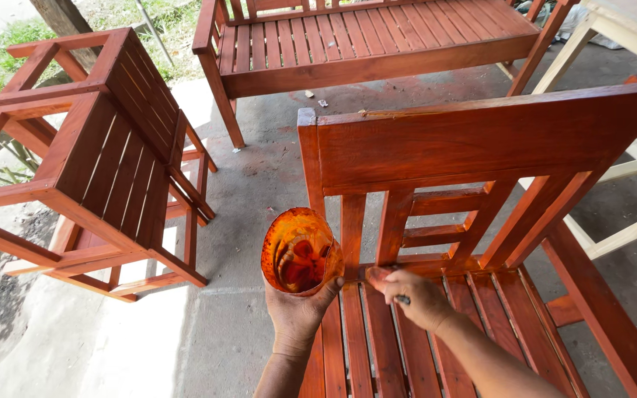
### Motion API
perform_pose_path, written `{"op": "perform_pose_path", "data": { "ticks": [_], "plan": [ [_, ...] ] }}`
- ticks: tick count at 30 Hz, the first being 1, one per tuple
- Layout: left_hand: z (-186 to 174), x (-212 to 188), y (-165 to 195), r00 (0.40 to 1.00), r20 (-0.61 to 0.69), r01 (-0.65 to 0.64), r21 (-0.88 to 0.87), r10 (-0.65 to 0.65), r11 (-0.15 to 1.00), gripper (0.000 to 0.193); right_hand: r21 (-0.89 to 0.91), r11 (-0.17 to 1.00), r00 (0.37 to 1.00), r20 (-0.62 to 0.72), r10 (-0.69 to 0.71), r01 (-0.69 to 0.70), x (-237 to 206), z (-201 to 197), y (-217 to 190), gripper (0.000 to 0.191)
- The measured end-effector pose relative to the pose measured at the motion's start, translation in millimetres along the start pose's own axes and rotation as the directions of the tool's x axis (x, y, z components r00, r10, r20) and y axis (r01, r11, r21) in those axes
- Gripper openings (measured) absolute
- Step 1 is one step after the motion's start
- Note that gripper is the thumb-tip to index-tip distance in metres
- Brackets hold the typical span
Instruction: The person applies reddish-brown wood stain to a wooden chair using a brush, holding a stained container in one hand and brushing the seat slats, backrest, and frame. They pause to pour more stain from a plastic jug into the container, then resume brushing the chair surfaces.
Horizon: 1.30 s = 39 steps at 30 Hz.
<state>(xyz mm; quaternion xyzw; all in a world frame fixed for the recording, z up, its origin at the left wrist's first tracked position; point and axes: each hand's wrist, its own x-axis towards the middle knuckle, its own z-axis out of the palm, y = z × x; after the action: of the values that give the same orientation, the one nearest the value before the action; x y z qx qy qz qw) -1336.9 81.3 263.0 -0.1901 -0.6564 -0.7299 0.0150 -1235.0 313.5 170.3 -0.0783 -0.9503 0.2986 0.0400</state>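
Far left, an upended red-brown chair [105, 162], tipped on the concrete, its near legs cut off by the frame edge. Next over, left hand [298, 313] wrapped firmly round the base of a cut-off plastic cup [300, 250], stained orange, with a pool of reddish stain inside; fingers showing blurred through the wall, amount of liquid hard to judge. Just right, right hand [416, 296] curled shut around a small brush [377, 274], only a dark handle tip poking out below the knuckles, bristles pressed at the back edge of the slatted seat of the stained chair [473, 147] and mostly hidden. Behind, a slatted bench [377, 44]; far right, a pale unfinished frame [628, 37], cropped.
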Motion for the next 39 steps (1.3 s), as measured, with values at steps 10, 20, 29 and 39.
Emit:
{"op": "perform_pose_path", "data": {
  "ticks": [10, 20, 29, 39],
  "plan": [
    [-6, 14, 5, 0.999, -0.048, -0.015, -0.107, 0.010, 0.994, 0.093, -0.323, 0.873, 0.837, -0.295, -0.461, 0.366, -17, -136, -89, 0.015],
    [-24, 16, 8, 0.997, -0.066, 0.036, -0.095, -0.042, 0.995, 0.091, -0.734, 0.567, 0.927, 0.277, -0.251, 0.373, 21, -90, -127, 0.020],
    [-40, 14, -3, 0.999, -0.035, 0.014, 0.011, -0.014, 1.000, 0.088, -0.753, 0.481, 0.884, 0.453, -0.117, 0.449, 23, 10, -69, 0.007],
    [-53, 11, -3, 0.998, -0.058, 0.007, -0.001, -0.008, 1.000, 0.088, -0.569, 0.761, 0.915, 0.395, -0.079, 0.311, 32, 42, -32, 0.020]
  ]
}}
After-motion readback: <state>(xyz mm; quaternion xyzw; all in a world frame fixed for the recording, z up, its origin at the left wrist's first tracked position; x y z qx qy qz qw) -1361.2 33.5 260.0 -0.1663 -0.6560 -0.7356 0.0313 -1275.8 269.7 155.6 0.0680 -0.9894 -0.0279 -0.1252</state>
